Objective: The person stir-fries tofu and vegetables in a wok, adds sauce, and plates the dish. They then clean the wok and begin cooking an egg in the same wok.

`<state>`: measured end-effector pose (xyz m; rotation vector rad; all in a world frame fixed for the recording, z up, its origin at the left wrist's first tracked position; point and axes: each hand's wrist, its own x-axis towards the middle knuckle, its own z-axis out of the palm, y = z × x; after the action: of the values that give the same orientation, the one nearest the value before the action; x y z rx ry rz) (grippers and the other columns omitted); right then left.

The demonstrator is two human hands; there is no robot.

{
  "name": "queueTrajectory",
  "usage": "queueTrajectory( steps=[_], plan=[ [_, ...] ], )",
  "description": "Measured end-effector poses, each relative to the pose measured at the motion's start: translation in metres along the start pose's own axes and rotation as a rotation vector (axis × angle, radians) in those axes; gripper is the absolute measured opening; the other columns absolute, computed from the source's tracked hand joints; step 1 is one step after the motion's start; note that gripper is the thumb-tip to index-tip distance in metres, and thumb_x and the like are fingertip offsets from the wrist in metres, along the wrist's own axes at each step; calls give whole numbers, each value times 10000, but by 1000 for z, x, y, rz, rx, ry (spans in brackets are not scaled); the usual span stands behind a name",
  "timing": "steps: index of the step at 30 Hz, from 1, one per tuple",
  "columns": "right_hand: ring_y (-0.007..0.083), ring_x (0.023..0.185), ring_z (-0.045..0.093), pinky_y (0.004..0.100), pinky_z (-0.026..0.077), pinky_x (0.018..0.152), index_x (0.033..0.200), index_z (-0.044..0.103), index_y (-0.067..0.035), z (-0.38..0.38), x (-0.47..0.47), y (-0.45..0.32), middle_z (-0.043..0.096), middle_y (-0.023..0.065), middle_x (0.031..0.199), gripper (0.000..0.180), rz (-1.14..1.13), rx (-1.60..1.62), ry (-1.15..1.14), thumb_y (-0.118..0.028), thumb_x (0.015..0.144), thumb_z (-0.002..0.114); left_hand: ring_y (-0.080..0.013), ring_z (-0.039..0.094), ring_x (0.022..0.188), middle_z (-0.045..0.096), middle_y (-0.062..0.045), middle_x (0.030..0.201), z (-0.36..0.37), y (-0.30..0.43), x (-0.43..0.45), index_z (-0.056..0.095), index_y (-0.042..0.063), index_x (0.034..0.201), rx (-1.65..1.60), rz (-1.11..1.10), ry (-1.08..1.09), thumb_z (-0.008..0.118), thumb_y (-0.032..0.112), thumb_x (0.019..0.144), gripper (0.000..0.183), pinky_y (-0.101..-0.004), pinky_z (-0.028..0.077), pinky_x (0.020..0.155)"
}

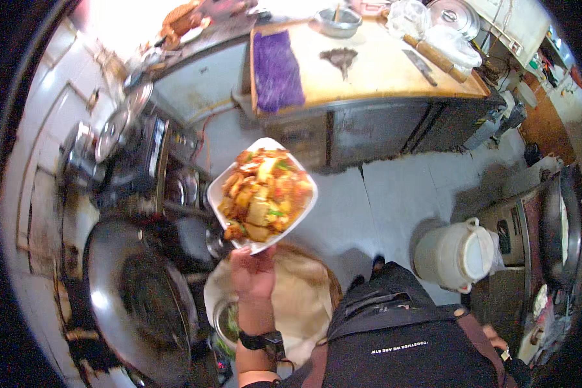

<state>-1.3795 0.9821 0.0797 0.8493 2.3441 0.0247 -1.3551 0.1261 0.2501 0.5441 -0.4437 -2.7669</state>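
Note:
My left hand (253, 276), with a dark watch on the wrist, grips the near corner of a white square dish (312, 201). Heaped in the dish is cooked food (264, 199) of browned chunks and pale slices with red and green bits. The dish is held out in front of me above the floor. Down by my right side is my right hand (492, 337), mostly hidden and blurred, so its fingers cannot be made out. Below my left forearm stands a round pale-topped surface (300, 296), which bears a metal bowl (217, 320) of chopped greens (232, 322).
A large wok (102, 271) sits to my left. Ahead, a wooden worktop (315, 87) carries a purple towel (277, 72), a metal basin (339, 29), a knife (419, 68) and a rolling pin (436, 58). A lidded white bucket (441, 254) stands on the floor at right.

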Motion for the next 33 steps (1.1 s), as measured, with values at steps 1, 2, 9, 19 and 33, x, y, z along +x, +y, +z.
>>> queueTrajectory(
  steps=[1, 2, 9, 19, 33],
  plan=[
    [341, 879, 650, 444, 525, 734, 1128, 630, -38, 1, 7, -18, 677, 190, 970, 332, 10, 48, -7, -226, 858, 583, -301, 641, 1074, 632, -147, 1211, 9, 12, 34, 540, 16, 1263, 70, 50, 97, 585, 74, 799, 470, -452, 574, 907],
    [332, 873, 651, 438, 526, 727, 1142, 626, -39, 3, 16, -40, 678, 183, 970, 340, 11, 94, -18, -224, 860, 586, -301, 648, 1060, 643, -144, 1193, 19, 24, 70, 554, 15, 1247, 62, 123, -13, 599, 74, 796, 457, -453, 577, 905],
    [269, 832, 660, 394, 538, 678, 1246, 594, -46, -9, 34, -261, 685, 130, 967, 407, -76, 449, -126, -211, 874, 607, -304, 669, 1002, 666, -167, 1098, 105, 124, 380, 565, -49, 1165, 185, 323, -44, 539, 3, 826, 344, -447, 581, 922],
    [158, 835, 668, 289, 517, 670, 1331, 558, -56, -193, -22, -740, 678, 66, 1049, 433, -941, 707, -314, -234, 938, 602, -363, 657, 929, 655, -195, 990, 109, 217, 885, 584, -102, 921, 217, 291, 85, 506, -78, 755, 185, -466, 599, 875],
    [306, 828, 638, 424, 507, 715, 1009, 665, -40, -111, -181, -566, 662, 167, 908, 263, 166, 243, -308, -244, 880, 561, -239, 644, 923, 641, -100, 980, 75, 224, 1229, 620, -10, 1036, 336, 172, 28, 518, -71, 844, 226, -346, 571, 810]
  ],
)
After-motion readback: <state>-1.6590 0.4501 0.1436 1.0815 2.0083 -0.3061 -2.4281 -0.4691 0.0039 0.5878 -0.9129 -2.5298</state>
